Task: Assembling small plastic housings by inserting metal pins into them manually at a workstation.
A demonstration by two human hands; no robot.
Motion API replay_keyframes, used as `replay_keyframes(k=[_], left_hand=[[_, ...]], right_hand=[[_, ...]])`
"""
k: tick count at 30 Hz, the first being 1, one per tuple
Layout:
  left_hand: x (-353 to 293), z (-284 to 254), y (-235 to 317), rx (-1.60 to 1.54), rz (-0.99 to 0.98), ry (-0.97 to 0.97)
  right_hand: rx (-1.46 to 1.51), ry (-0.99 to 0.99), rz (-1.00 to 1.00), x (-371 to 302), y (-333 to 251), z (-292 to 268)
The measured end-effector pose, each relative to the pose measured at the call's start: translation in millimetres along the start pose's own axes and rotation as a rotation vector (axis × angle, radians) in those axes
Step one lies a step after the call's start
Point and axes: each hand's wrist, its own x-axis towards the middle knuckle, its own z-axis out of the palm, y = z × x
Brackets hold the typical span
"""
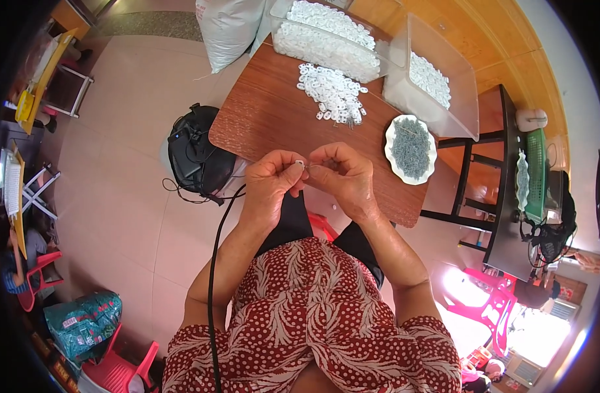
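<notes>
Both hands over the near edge of the wood-grain table (pixel 254 118): my left hand (pixel 266 180) has thumb and forefinger clamped on a small white cable clip (pixel 300 162), my right hand (pixel 352 183) has thumb and forefinger pinched on what looks like a thin nail (pixel 308 166), too small to be sure. Tips nearly touching, so I read this as lining nail up with clip. To do it well: hold the clip by its sides, hole toward 3 o'clock; grip the nail near its point, push straight, no side load, or it may skew or crack the plastic. Brace fingertips against each other. Fingers hide the hole, so a slight roll of the clip should help check the fit. Stock's in reach: loose clip pile (pixel 329 88) at 1 o'clock, scalloped white plate (pixel 433 156) of grey nails (pixel 410 150) at 3, long clear bin (pixel 313 56) at 12, second clear bin (pixel 408 108) at 2. Watch the black cable (pixel 211 295) at 7, it could snag my left forearm; this close to the edge, a dropped nail likely ends up on the floor
</notes>
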Motion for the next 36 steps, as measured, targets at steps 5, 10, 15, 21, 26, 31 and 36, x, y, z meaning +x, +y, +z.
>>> replay_keyframes(k=[5, 10, 15, 21, 26, 31, 36], left_hand=[[-1.5, -0.3, -1.0, 0.028, -0.009, -0.004], [-3.4, -1.3, -2.5, 0.040, 0.018, 0.003], [-5.8, 1.0, -3.7, 0.043, 0.035, 0.064], [-5.4, 3.0, -17.5, 0.141, 0.200, 0.089], [-7.2, 0.4, -23.1, 0.189, 0.179, 0.103], [-1.4, -5.1, -33.6, 0.139, 0.141, 0.118], [16.3, -17.4, -38.7, -0.084, 0.057, 0.108]], right_hand=[[-0.024, 0.000, -0.004, -0.3, -0.2, 1.9], [-0.052, 0.006, -0.005, 0.1, 1.1, 3.8], [-0.115, 0.008, -0.034, 1.5, 7.7, 5.1], [-0.105, 0.050, -0.002, 4.0, 13.6, 9.8], [0.002, 0.076, 0.077, 7.0, 20.6, 6.1], [0.020, 0.101, 0.123, 13.7, 37.4, 7.0], [0.064, 0.094, 0.175, 25.2, 37.3, 7.9]])
